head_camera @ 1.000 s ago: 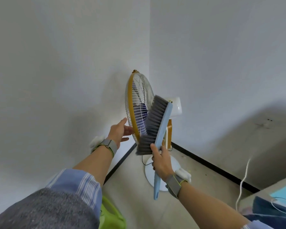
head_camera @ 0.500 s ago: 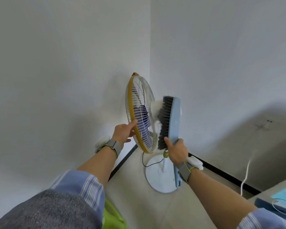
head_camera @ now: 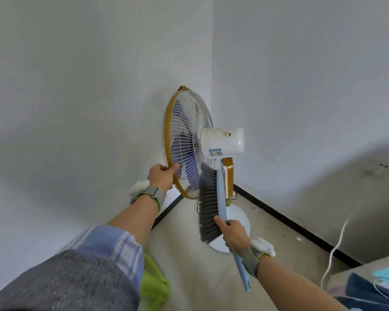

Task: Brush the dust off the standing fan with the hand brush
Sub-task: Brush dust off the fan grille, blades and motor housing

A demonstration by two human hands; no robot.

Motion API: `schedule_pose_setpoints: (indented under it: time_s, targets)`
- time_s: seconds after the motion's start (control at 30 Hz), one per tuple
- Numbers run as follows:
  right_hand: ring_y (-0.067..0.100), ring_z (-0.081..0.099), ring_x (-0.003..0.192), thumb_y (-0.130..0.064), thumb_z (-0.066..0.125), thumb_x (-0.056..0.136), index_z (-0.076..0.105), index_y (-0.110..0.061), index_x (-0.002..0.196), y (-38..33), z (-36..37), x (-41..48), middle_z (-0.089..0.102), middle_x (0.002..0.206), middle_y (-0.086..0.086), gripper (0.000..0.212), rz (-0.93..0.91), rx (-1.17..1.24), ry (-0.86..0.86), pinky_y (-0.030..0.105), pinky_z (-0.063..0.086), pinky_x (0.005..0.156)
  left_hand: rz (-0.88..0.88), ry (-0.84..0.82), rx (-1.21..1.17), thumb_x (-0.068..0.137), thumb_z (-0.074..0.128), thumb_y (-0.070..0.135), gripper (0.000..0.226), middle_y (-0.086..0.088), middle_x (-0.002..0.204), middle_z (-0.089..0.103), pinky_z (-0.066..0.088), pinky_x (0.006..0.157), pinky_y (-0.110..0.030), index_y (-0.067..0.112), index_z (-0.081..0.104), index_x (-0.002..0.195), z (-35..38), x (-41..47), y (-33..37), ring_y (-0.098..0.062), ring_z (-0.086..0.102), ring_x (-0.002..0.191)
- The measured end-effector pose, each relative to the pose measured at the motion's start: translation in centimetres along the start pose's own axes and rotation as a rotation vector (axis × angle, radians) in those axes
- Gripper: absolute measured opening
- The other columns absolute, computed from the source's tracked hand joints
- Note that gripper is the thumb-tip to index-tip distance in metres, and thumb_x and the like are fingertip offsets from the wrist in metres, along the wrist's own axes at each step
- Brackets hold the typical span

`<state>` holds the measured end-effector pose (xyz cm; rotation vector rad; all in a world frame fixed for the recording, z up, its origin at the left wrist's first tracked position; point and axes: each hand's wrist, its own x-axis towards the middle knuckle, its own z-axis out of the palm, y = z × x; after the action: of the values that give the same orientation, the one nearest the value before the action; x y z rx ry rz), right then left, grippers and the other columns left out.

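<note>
The standing fan [head_camera: 184, 140] stands in the room corner, its white wire cage rimmed in orange, blue blades inside, white motor housing [head_camera: 225, 141] facing right. My left hand [head_camera: 162, 176] grips the orange rim at the cage's lower left. My right hand [head_camera: 234, 234] holds the light-blue hand brush [head_camera: 211, 205] by its handle. The brush stands upright with grey bristles facing left, just below the cage's rear lower edge and in front of the fan's pole.
The fan's round white base [head_camera: 236, 223] sits on the pale floor by a black skirting line. A white cable [head_camera: 339, 239] hangs at right beside a table corner with blue items [head_camera: 382, 281]. A green object [head_camera: 153, 281] lies low at my left.
The brush has moved down from the rear of the cage to below the motor housing, uncovering the housing. My left hand keeps hold of the rim.
</note>
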<state>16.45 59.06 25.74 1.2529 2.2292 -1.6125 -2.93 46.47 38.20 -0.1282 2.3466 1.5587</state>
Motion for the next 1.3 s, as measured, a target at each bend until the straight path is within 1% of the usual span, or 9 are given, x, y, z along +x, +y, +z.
schedule_pose_setpoints:
  time_s: [0.2, 0.43, 0.53, 0.7, 0.8, 0.93, 1.07, 1.2, 1.3]
  targets:
    - [0.014, 0.041, 0.047, -0.062, 0.051, 0.091, 0.047, -0.016, 0.07, -2.9, -1.9, 0.5, 0.046, 0.061, 0.0, 0.051, -0.048, 0.191, -0.023, 0.027, 0.038, 0.047, -0.018, 0.056, -0.025, 0.089, 0.067, 0.037, 0.03, -0.009, 0.1, 0.069, 0.059, 0.078, -0.039, 0.011, 0.058, 0.102, 1.3, -0.9, 0.1, -0.027, 0.069, 0.088]
    - [0.019, 0.053, 0.057, -0.064, 0.053, 0.088, 0.049, -0.016, 0.068, 1.0, -3.7, 0.5, 0.054, 0.064, 0.001, 0.052, 0.026, -0.212, -0.067, 0.028, 0.043, 0.053, -0.079, 0.13, -0.027, 0.091, 0.064, 0.037, 0.032, -0.012, 0.111, 0.067, 0.059, 0.081, -0.044, 0.012, 0.054, 0.109, 1.5, -1.2, -0.1, -0.031, 0.067, 0.097]
    - [0.022, 0.053, 0.051, -0.066, 0.051, 0.088, 0.052, -0.01, 0.072, 0.7, -5.8, 1.5, 0.057, 0.064, 0.005, 0.057, 0.109, -0.129, -0.044, 0.029, 0.045, 0.049, -0.072, 0.143, -0.022, 0.091, 0.064, 0.038, 0.031, -0.012, 0.109, 0.067, 0.06, 0.077, -0.041, 0.013, 0.054, 0.108, 2.2, -1.7, 0.0, -0.029, 0.068, 0.094]
    - [0.012, 0.04, 0.04, -0.059, 0.053, 0.091, 0.049, -0.016, 0.069, -1.7, -5.3, 0.8, 0.046, 0.055, -0.001, 0.049, 0.014, 0.194, -0.146, 0.024, 0.037, 0.041, -0.073, 0.165, -0.048, 0.092, 0.063, 0.037, 0.031, -0.011, 0.109, 0.066, 0.058, 0.071, -0.036, 0.013, 0.053, 0.109, 2.9, -2.2, 0.1, -0.03, 0.066, 0.095]
    - [0.014, 0.041, 0.041, -0.059, 0.057, 0.089, 0.049, -0.015, 0.069, -0.3, -4.1, 0.2, 0.045, 0.055, 0.0, 0.049, -0.009, 0.101, -0.191, 0.024, 0.038, 0.042, -0.084, 0.17, -0.061, 0.091, 0.064, 0.037, 0.031, -0.012, 0.109, 0.066, 0.057, 0.066, -0.035, 0.013, 0.053, 0.107, 2.6, -2.4, 0.1, -0.03, 0.066, 0.094]
    - [0.018, 0.042, 0.038, -0.06, 0.059, 0.086, 0.046, -0.011, 0.069, 1.2, -6.2, 1.1, 0.047, 0.053, 0.004, 0.054, 0.113, -0.052, -0.16, 0.025, 0.039, 0.044, -0.117, 0.159, -0.06, 0.091, 0.065, 0.037, 0.031, -0.012, 0.104, 0.067, 0.056, 0.068, -0.037, 0.012, 0.055, 0.106, 2.4, -2.6, -0.2, -0.03, 0.066, 0.09]
    - [0.017, 0.043, 0.041, -0.062, 0.056, 0.088, 0.049, -0.01, 0.072, -1.0, -7.9, 1.8, 0.05, 0.055, 0.006, 0.055, 0.099, 0.12, -0.122, 0.026, 0.04, 0.044, -0.111, 0.149, -0.051, 0.091, 0.065, 0.038, 0.03, -0.012, 0.1, 0.067, 0.055, 0.069, -0.037, 0.012, 0.056, 0.104, 2.8, -2.9, 0.4, -0.029, 0.067, 0.085]
    - [0.013, 0.041, 0.041, -0.057, 0.058, 0.09, 0.048, -0.013, 0.073, -3.0, -6.9, 1.0, 0.048, 0.054, 0.003, 0.048, 0.119, 0.324, -0.268, 0.023, 0.038, 0.042, -0.104, 0.155, -0.043, 0.092, 0.064, 0.037, 0.028, -0.011, 0.097, 0.066, 0.055, 0.069, -0.038, 0.013, 0.054, 0.101, 2.8, -3.1, 0.7, -0.029, 0.068, 0.085]
    - [0.015, 0.044, 0.041, -0.058, 0.059, 0.088, 0.049, -0.011, 0.075, -1.5, -6.9, 1.3, 0.05, 0.055, 0.003, 0.05, 0.123, 0.002, -0.245, 0.022, 0.038, 0.042, -0.119, 0.155, -0.035, 0.092, 0.063, 0.037, 0.029, -0.011, 0.098, 0.066, 0.056, 0.072, -0.039, 0.012, 0.055, 0.103, 2.3, -3.4, 0.4, -0.029, 0.068, 0.085]
